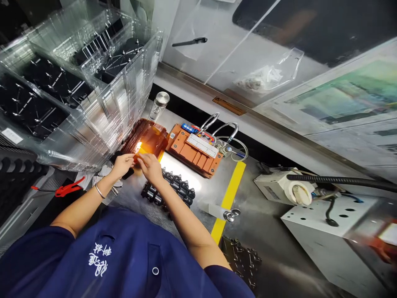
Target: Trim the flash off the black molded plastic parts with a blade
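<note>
My left hand (123, 166) and my right hand (150, 167) are close together, fingers pinched. Whatever sits between the fingertips is too small to make out. Just beyond them stands an amber translucent bin (148, 136). Under and beside my right forearm lies a black ribbed part (177, 187), partly hidden by the arm. To the right of the bin is an orange-brown fixture block (195, 151) with a white label strip and wires. Below my left wrist, crumpled white material (107, 169) lies on the bench.
Stacked clear plastic trays (124, 91) with black parts rise at the left. A red-handled tool (68, 188) lies near them. A glass jar (159, 105) stands behind the bin. Yellow tape (233, 186) crosses the metal bench, with more black parts (242, 260) and a white machine (279, 186) further right.
</note>
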Action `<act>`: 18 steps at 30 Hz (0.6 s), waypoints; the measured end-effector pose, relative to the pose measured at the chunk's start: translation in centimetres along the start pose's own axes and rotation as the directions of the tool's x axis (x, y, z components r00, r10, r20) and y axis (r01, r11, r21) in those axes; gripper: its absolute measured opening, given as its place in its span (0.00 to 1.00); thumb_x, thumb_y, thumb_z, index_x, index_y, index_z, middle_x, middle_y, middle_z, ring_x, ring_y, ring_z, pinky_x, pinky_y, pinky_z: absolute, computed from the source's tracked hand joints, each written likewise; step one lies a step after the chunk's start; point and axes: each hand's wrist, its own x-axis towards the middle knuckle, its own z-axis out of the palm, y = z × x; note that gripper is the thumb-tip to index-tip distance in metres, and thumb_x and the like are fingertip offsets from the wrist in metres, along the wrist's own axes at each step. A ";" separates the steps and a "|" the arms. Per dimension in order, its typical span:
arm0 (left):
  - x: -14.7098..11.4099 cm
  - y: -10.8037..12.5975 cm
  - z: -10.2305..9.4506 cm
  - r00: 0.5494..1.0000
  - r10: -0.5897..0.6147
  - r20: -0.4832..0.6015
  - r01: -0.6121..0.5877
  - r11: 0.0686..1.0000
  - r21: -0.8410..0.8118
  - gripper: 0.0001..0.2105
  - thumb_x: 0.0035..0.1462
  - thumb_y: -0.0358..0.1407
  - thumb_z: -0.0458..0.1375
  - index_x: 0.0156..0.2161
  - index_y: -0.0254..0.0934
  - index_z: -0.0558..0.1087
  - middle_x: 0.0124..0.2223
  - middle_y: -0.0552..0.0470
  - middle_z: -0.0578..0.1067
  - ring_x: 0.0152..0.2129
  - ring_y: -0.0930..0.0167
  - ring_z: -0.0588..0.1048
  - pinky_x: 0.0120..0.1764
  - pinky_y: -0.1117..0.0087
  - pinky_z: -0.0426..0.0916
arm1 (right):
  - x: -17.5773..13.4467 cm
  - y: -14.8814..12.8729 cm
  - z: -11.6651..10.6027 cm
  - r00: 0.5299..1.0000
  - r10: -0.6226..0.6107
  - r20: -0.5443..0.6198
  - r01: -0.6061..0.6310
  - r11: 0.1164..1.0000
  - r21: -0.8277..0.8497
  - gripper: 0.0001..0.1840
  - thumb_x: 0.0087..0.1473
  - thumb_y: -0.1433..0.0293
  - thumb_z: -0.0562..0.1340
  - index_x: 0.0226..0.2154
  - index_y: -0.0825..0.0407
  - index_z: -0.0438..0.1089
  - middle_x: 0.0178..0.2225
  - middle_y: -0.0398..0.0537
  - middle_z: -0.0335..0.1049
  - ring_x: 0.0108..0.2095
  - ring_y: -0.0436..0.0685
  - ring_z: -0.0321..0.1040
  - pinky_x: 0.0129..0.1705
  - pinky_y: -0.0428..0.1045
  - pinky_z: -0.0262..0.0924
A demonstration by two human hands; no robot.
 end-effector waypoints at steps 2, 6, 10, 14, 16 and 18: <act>0.0 -0.4 0.1 0.998 0.056 -0.006 -0.056 0.998 -0.005 0.14 0.54 0.31 0.58 0.46 0.28 0.74 0.37 0.45 0.80 0.29 0.72 0.78 0.38 0.67 0.75 | 0.9 -0.1 -0.2 0.998 0.053 -0.032 -0.050 0.994 0.097 0.15 0.60 0.68 0.57 0.48 0.51 0.73 0.39 0.53 0.73 0.40 0.58 0.68 0.43 0.52 0.64; 0.3 -1.3 0.1 0.989 0.149 -0.010 -0.149 0.989 0.022 0.15 0.53 0.31 0.57 0.46 0.31 0.76 0.41 0.45 0.80 0.32 0.70 0.78 0.40 0.66 0.75 | 1.8 -0.1 -0.1 0.996 0.081 -0.023 -0.075 0.974 0.215 0.12 0.58 0.71 0.59 0.42 0.52 0.77 0.34 0.51 0.71 0.35 0.56 0.68 0.38 0.51 0.64; 0.3 -2.0 -0.1 0.976 0.219 -0.005 -0.218 0.974 0.068 0.13 0.53 0.31 0.57 0.43 0.34 0.78 0.43 0.45 0.80 0.36 0.67 0.78 0.43 0.64 0.74 | 1.6 0.3 0.1 0.996 0.094 -0.013 -0.085 0.950 0.301 0.12 0.56 0.72 0.61 0.42 0.52 0.76 0.33 0.50 0.72 0.34 0.54 0.68 0.38 0.49 0.65; 0.0 -2.3 -0.3 0.962 0.275 -0.011 -0.272 0.956 0.109 0.13 0.54 0.31 0.55 0.43 0.35 0.79 0.45 0.45 0.79 0.38 0.66 0.78 0.46 0.62 0.72 | 1.6 0.7 0.2 0.993 0.117 -0.019 -0.102 0.922 0.374 0.09 0.54 0.71 0.63 0.38 0.51 0.77 0.33 0.48 0.73 0.35 0.54 0.69 0.39 0.50 0.65; -0.1 -2.3 -0.3 0.955 0.296 -0.009 -0.293 0.948 0.123 0.13 0.55 0.31 0.55 0.43 0.35 0.79 0.44 0.45 0.79 0.38 0.66 0.77 0.46 0.62 0.73 | 1.6 0.9 0.3 0.992 0.121 -0.021 -0.102 0.908 0.406 0.07 0.54 0.70 0.63 0.35 0.51 0.77 0.32 0.48 0.74 0.35 0.54 0.69 0.40 0.50 0.65; -0.2 -2.3 -0.4 0.949 0.315 -0.004 -0.312 0.941 0.130 0.13 0.55 0.32 0.54 0.43 0.35 0.79 0.44 0.45 0.79 0.38 0.67 0.77 0.44 0.63 0.73 | 1.7 0.9 0.4 0.992 0.122 -0.023 -0.100 0.895 0.435 0.06 0.53 0.71 0.63 0.33 0.52 0.77 0.32 0.48 0.74 0.34 0.54 0.69 0.39 0.50 0.65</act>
